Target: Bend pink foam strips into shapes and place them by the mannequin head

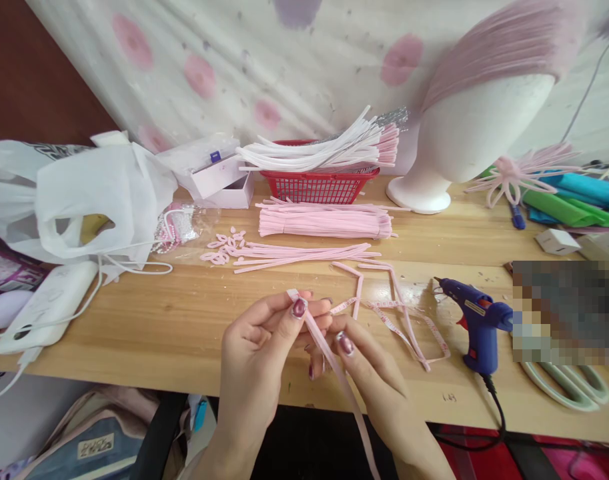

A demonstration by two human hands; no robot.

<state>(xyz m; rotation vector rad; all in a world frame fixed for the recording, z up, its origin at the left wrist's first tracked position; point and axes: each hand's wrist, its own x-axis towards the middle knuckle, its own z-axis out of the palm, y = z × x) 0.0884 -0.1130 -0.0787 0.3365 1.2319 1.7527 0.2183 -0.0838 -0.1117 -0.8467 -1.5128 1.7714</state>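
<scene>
My left hand [264,340] pinches the whitish-tipped end of a flat pink strip [329,350] between thumb and fingers. From there the strip runs down to the right, past the bottom edge of the view. My right hand [374,373] is curled around the strip just below, its fingers partly behind it and close to my left fingertips. A printed tape measure [391,320] lies looped on the table beyond my right hand, part of it hidden behind my fingers. Bent pink fuzzy stems [401,303] rest beside the tape.
A blue glue gun [477,320] and green-handled scissors [567,383] lie right. Behind are loose pink stems [309,253], a pink bundle [327,221], a red basket [317,187] and a white foam head [479,133]. A power bank [49,307] and white bag [99,200] occupy the left.
</scene>
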